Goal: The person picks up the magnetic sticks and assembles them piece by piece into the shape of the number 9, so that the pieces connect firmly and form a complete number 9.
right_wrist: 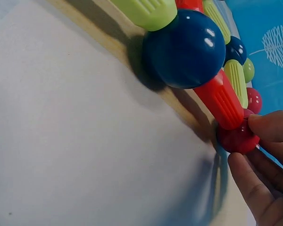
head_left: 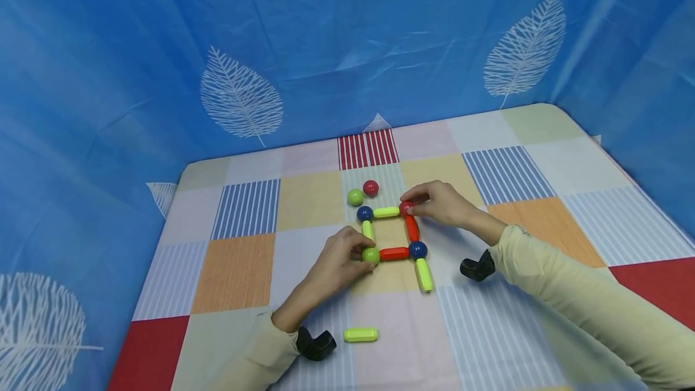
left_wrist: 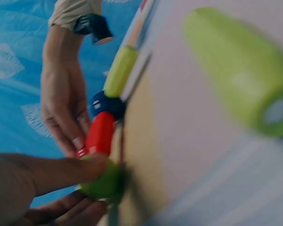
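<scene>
On the table a square of rods and balls lies flat, with two red rods (head_left: 394, 253) and two yellow-green rods (head_left: 386, 212) as its sides. My left hand (head_left: 340, 260) pinches the green ball (head_left: 371, 256) at the near left corner. With thumb and fingers, my right hand (head_left: 441, 203) grips the red ball (head_left: 405, 209) at the far right corner. Blue balls (head_left: 418, 250) form the other two corners. Another yellow-green rod (head_left: 424, 275) sticks out from the near right blue ball toward me. In the right wrist view, a red rod (right_wrist: 220, 100) touches the gripped red ball.
A loose green ball (head_left: 355, 197) and a loose red ball (head_left: 371, 188) lie behind the square. One loose yellow-green rod (head_left: 361, 335) rests nearer me, right of my left wrist. Black devices (head_left: 478, 266) are worn at both wrists. A blue curtain (head_left: 347, 47) hangs behind the table.
</scene>
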Tool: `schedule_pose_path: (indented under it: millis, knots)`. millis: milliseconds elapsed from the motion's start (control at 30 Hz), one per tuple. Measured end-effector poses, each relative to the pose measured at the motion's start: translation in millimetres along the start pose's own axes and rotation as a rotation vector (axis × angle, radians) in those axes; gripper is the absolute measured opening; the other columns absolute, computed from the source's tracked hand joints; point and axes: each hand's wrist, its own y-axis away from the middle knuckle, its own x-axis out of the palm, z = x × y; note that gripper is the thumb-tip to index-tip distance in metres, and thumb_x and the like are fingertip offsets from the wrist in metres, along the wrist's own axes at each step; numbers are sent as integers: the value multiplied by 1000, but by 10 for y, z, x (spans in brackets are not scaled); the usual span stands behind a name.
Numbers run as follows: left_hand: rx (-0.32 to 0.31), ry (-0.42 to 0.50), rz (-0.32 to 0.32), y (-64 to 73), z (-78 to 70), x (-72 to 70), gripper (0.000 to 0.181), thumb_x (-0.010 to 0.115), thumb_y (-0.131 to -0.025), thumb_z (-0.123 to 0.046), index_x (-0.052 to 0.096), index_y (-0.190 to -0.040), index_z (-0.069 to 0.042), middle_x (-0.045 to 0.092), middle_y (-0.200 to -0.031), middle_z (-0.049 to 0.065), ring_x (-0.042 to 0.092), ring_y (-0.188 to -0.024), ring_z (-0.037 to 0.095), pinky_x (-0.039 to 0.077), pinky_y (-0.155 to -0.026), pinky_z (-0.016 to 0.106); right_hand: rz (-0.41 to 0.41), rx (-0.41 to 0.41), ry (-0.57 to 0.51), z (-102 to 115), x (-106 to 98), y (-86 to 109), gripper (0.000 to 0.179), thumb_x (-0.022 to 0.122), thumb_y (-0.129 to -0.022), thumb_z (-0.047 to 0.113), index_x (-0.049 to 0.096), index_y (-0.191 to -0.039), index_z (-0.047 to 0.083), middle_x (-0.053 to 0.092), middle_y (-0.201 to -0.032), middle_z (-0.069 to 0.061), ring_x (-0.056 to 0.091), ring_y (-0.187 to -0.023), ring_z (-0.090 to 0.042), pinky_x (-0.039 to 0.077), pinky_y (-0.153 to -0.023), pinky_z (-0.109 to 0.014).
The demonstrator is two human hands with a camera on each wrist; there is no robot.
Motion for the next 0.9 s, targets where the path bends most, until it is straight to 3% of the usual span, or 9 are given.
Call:
schedule_pose_path:
  millis: [133, 233, 333, 467, 567, 767, 900]
  knots:
    - [55, 9, -36, -156, -47, -187, 30, 79, -82, -9, 70, -109, 0, 63, -99, 12, 62, -89, 21, 55, -79, 34, -4, 1, -3, -7, -21, 1, 29, 65, -90, 3, 69, -119, 1, 69, -114, -13, 61, -105, -28, 50, -90, -44]
    - [119, -1, -112, -405, -97, -342, 26, 73, -88, -11, 70, -111, 0, 65, -100, 15, 63, -89, 23, 55, -79, 34, -10, 4, -7, -22, -32, 14, 29, 65, -90, 3, 69, -119, 0, 68, -115, -14, 60, -105, -29, 50, -90, -44]
    - [123, -71, -148, -694, -105, -420, 28, 70, -91, -12, 68, -116, 0, 65, -106, 17, 64, -93, 26, 55, -81, 35, -12, -5, -15, -34, -18, 25, 29, 66, -90, 4, 69, -119, 0, 68, -116, -14, 61, -106, -29, 51, -90, -44]
    - [18, -175, -105, -989, -21, -412, 36, 69, -92, -13, 64, -125, 0, 62, -121, 18, 60, -109, 32, 52, -89, 40, -7, -29, -31, -21, 19, 8, 28, 66, -91, 5, 69, -118, 0, 69, -116, -14, 62, -106, -29, 51, -90, -43]
    - [-39, -207, -57, -1118, 68, -366, 38, 69, -92, -12, 63, -128, -1, 60, -127, 17, 57, -115, 31, 49, -94, 42, -6, -31, -41, 0, 33, -7, 28, 67, -90, 6, 70, -117, 0, 69, -115, -13, 62, -106, -28, 52, -89, -42]
    - [-34, -224, 2, -1262, 172, -269, 32, 68, -91, -8, 66, -122, -1, 64, -121, 15, 60, -103, 24, 51, -84, 34, -6, -16, -44, 8, 19, 15, 27, 67, -90, 5, 70, -116, 0, 69, -114, -12, 62, -105, -27, 51, -88, -42]
    - [-29, -199, -35, -1312, 143, -269, 33, 68, -92, -7, 65, -124, 0, 65, -119, 14, 59, -99, 22, 50, -81, 32, -1, -8, -45, -32, -8, 39, 27, 66, -91, 5, 70, -117, 0, 69, -114, -12, 62, -106, -27, 51, -90, -42]
